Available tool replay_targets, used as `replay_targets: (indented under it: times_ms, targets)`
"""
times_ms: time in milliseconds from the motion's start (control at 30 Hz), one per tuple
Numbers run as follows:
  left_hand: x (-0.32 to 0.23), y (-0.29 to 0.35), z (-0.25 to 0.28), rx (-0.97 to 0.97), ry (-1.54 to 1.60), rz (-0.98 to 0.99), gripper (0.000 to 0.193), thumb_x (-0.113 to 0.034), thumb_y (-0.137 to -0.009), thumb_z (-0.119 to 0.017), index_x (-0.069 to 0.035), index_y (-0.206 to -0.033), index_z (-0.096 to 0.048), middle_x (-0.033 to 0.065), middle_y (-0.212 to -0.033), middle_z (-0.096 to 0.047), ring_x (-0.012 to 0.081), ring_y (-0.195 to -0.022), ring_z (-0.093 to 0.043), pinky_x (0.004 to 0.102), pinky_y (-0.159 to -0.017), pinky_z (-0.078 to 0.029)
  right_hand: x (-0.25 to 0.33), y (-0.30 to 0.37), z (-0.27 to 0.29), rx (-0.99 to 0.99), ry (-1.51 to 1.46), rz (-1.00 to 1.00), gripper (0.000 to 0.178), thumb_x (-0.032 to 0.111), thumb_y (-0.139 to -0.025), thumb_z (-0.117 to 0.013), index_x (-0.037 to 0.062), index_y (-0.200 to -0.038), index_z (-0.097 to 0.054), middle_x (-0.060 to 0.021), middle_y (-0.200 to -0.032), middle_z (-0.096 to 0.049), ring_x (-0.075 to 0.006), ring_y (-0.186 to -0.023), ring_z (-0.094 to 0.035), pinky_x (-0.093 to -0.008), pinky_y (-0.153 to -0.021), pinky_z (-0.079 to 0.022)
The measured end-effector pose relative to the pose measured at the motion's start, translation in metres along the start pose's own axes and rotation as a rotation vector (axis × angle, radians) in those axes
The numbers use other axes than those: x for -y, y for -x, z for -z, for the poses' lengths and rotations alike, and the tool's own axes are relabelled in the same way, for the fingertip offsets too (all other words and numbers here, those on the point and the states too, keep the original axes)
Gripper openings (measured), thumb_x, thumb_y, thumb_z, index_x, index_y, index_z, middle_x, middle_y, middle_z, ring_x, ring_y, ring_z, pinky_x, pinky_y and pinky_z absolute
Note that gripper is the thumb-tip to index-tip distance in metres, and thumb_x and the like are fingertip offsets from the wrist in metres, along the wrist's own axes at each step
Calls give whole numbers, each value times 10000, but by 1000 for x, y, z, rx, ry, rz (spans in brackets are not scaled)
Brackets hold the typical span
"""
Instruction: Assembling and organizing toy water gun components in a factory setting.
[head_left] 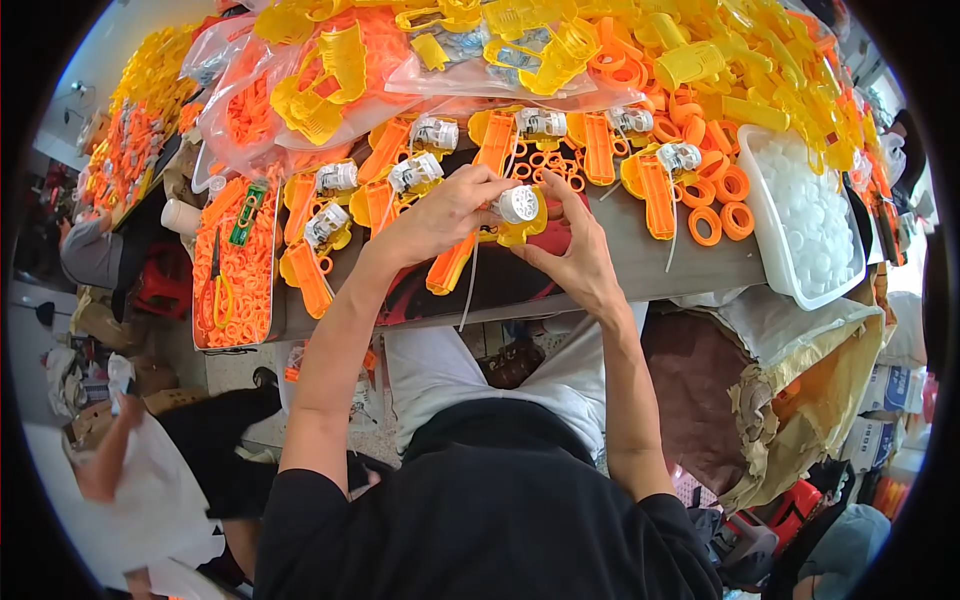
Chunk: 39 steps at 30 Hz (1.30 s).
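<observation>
Over the table's front edge, both hands work on an orange and yellow toy gun half (455,262) with a white cylindrical part (518,204) at its yellow end. My left hand (435,218) has its fingers closed against the white part from the left. My right hand (578,245) curves round the yellow end from the right, thumb below and index finger above; its exact contact is partly hidden. A thin pale wire hangs below the gun half. Several similar toy gun halves (655,200) with clear-white mechanisms (415,172) lie in rows beyond and beside my hands.
Small orange rings (560,163) lie behind my hands, larger orange rings (705,225) to the right. A white tub (770,255) holds translucent caps. At left, a tray (197,325) holds orange pieces and yellow-handled scissors (216,290). Yellow shells (690,62) are heaped behind. Another person (110,450) is at left.
</observation>
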<state>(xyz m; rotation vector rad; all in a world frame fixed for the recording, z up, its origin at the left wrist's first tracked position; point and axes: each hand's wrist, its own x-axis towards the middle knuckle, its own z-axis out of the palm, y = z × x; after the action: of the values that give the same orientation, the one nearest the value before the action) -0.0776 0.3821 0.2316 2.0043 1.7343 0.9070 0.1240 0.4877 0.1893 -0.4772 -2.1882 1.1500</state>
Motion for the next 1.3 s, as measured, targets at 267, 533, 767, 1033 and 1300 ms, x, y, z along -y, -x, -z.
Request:
replay_targets:
  times_ms: [267,533,767,1033,1300]
  targets:
    - [-12,4,-9,-135,52,107,429,-86,-903,-722,-19,-1319,-643,130,-1070,-705,260,-929,-644,387,-867,-505,2,0,-6,-61,-106,-70,926,117,-735,-910,17,-1520,-429,-134,-1333,-640,-207,-1118,-639,-360,-1000,-509]
    - [-13,8,-6,-158,29,110,290,-59,-864,-753,0,-1136,-676,140,-1045,-720,265,-840,-671,377,-790,-520,11,-3,-9,-68,-99,-30,933,129,-721,-923,23,-1515,-445,-138,-1333,-638,-222,-1155,-633,-372,-1015,-513]
    - [-8,11,-36,-243,-260,-10,234,-85,-908,-713,-27,-1134,-702,122,-1093,-722,277,-977,-654,376,-856,-503,-15,5,-1,71,-52,-21,889,83,-762,-877,47,-1524,-419,-154,-1343,-623,-267,-1201,-621,-396,-1052,-486]
    - [0,47,-56,-708,-210,241,120,-140,-959,-654,-67,-972,-748,71,-1130,-715,258,-1060,-604,401,-989,-416,-17,21,-12,40,346,163,701,102,-780,-828,145,-1417,-540,-122,-1466,-513,-350,-1370,-452,-477,-1155,-339]
    - [-24,38,-81,-651,-487,208,206,-90,-765,-801,-104,-938,-689,27,-1203,-624,258,-1132,-559,449,-1010,-378,-11,20,-13,78,455,178,569,124,-802,-795,157,-1341,-618,-91,-1447,-540,-314,-1302,-504,-467,-1123,-351]
